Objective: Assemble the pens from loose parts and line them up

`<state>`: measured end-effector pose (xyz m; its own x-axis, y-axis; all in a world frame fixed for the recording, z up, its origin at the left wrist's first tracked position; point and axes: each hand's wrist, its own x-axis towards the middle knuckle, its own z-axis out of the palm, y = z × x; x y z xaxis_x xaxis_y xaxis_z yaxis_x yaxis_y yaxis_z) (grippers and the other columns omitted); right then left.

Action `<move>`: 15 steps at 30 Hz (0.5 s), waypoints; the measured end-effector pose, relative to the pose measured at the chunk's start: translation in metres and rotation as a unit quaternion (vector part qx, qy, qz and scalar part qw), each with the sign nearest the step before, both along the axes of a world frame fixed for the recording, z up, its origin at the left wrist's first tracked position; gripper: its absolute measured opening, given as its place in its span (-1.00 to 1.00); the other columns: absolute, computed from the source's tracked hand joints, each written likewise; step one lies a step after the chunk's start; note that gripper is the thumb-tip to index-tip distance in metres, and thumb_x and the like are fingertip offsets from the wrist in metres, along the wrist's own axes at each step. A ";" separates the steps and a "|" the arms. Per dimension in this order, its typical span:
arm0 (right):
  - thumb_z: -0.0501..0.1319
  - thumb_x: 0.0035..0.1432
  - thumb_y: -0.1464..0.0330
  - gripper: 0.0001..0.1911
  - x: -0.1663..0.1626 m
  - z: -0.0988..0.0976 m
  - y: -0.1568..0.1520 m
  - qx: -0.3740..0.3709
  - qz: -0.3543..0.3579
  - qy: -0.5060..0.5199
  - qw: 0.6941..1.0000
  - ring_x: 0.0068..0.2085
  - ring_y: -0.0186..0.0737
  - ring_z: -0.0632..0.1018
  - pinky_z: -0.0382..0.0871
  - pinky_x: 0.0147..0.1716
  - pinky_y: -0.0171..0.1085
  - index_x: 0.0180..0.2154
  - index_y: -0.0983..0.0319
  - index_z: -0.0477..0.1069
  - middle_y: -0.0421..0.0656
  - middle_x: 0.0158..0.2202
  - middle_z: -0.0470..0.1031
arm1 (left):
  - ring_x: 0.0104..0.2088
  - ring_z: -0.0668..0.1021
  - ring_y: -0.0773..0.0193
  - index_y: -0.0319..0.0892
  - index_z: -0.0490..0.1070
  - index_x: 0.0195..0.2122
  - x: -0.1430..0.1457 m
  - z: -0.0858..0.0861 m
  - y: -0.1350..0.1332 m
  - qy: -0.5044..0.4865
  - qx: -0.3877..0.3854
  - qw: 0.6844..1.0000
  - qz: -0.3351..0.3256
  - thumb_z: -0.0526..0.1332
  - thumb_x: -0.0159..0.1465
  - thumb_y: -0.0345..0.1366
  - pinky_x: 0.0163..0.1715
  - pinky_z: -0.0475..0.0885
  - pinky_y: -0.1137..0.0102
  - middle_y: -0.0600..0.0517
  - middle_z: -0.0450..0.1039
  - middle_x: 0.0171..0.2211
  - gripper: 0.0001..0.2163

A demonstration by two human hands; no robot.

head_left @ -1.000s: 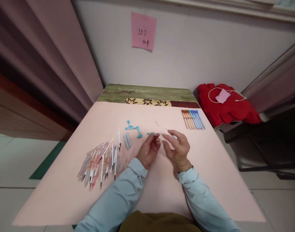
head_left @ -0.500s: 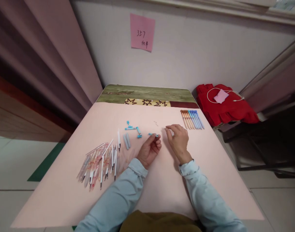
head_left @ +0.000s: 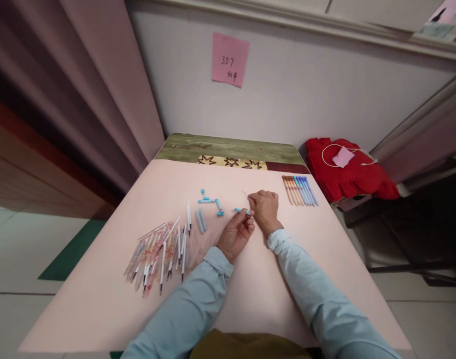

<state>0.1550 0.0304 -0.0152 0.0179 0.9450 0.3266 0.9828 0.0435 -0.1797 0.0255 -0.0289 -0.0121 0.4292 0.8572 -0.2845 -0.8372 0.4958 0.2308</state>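
Observation:
My left hand is closed, palm up, pinching a short bright-blue pen part between thumb and fingers. Just beyond it, my right hand bends down to the table with its fingertips pressed together. Those fingertips are at some tiny thin pieces that look like pen springs; what is between them is hidden. Left of my hands lie bright-blue pen parts, a small blue topper, another blue piece and two pale blue pen barrels.
Several white refills lie among a pile of clear and pink-printed pen parts at the left. A row of finished-looking brown and blue pens rests at the right. Beyond the table's right edge is a red cloth with a white cable.
My right hand has moved left and down to the tiny pieces, its fingers closing there. My left hand still holds the blue pen part. The camera view has shifted slightly.

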 end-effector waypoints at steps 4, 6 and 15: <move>0.17 0.27 0.34 -0.78 0.001 0.000 0.002 0.013 0.010 0.003 1.000 -0.21 -0.15 0.45 0.01 -0.03 -0.11 -0.31 0.18 0.60 -0.08 -0.30 0.57 | -0.45 0.47 0.45 -0.30 0.48 -0.30 0.000 -0.001 0.001 0.000 -0.001 1.000 0.002 0.33 0.20 -0.44 -0.47 0.42 0.57 -0.04 0.52 -0.33 -0.93; 0.19 0.26 0.35 -0.80 0.004 0.004 -0.003 0.037 0.012 0.026 0.999 -0.21 -0.15 0.46 0.04 -0.02 -0.11 -0.33 0.19 0.59 -0.09 -0.32 0.57 | -0.45 0.46 0.46 -0.30 0.47 -0.32 -0.002 0.001 0.002 0.000 -0.005 1.000 0.011 0.32 0.21 -0.44 -0.47 0.42 0.57 -0.03 0.51 -0.33 -0.94; 0.22 0.27 0.19 -0.77 0.003 0.044 -0.077 0.146 0.066 0.271 0.949 -0.31 -0.20 0.54 0.30 -0.17 -0.19 -0.34 0.16 0.55 -0.17 -0.37 0.59 | -0.50 0.44 0.49 -0.28 0.45 -0.36 -0.001 0.006 0.003 -0.002 -0.011 0.999 0.033 0.31 0.22 -0.44 -0.52 0.39 0.59 0.02 0.48 -0.39 -0.95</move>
